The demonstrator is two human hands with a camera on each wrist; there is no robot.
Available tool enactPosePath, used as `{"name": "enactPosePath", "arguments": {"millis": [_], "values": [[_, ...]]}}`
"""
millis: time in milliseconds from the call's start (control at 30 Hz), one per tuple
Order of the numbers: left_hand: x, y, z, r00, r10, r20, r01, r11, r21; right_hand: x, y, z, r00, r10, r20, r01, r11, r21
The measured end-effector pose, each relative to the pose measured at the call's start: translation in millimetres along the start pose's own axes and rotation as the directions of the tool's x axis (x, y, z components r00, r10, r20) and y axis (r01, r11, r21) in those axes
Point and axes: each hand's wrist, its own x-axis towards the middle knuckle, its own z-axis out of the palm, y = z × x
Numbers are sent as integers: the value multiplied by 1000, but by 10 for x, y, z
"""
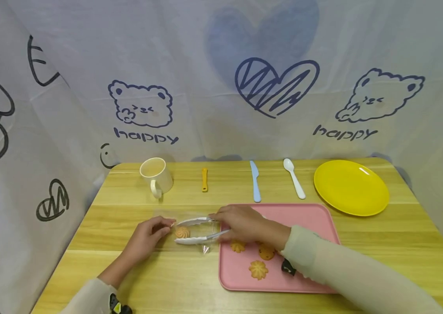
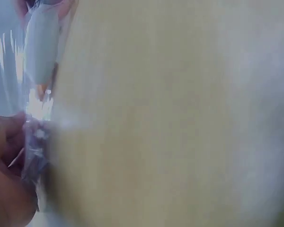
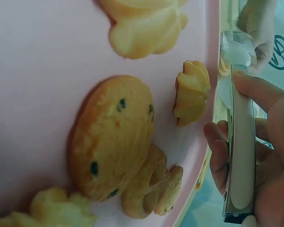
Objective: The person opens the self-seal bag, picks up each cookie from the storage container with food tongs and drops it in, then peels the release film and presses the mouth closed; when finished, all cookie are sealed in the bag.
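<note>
The left hand's (image 1: 148, 235) fingers pinch a clear bag (image 2: 37, 152) above the wooden surface (image 1: 182, 279) as the right hand's (image 1: 245, 223) fingers grip tongs (image 1: 195, 240), their 2 ends flanking a swirled cookie (image 1: 182, 232), seemingly inside the bag, beside a pink tray (image 1: 304, 218). Bagging appears underway; the next move likely calls for spreading the tongs and withdrawing them, bag held steady.

We have room between mug (image 1: 163, 179) and left hand (image 1: 144, 237) | tongs (image 1: 195, 240), clear bag (image 2: 37, 151) block our path from left hand to pink tray (image 1: 304, 218) | right sleeve (image 1: 315, 257) overhangs tray's near-right corner | bag's edges faint, extent uncertain
</note>
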Motion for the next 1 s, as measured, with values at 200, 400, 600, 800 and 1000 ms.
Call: {"name": "enactPosePath", "arguments": {"millis": [200,400,600,800,1000], "values": [[-24,-112,34,999,-5,-36,-4,972,-236,-59,32,-20,1000,7,-24,-7,1000,27],[-32,-113,53,999,3,-52,-19,951,-307,-252,94,-105,999,22,-45,-20,999,45],[-29,-134,67,997,2,-80,-26,954,-299,-489,196,-201,996,84,-38,-81,994,78],[-35,-140,78,996,-4,-90,-24,952,-306,-726,316,-233,991,118,-68,-110,988,110],[-35,-134,83,995,-7,-98,-24,949,-313,-986,424,-251,976,191,-100,-179,976,125]]}}
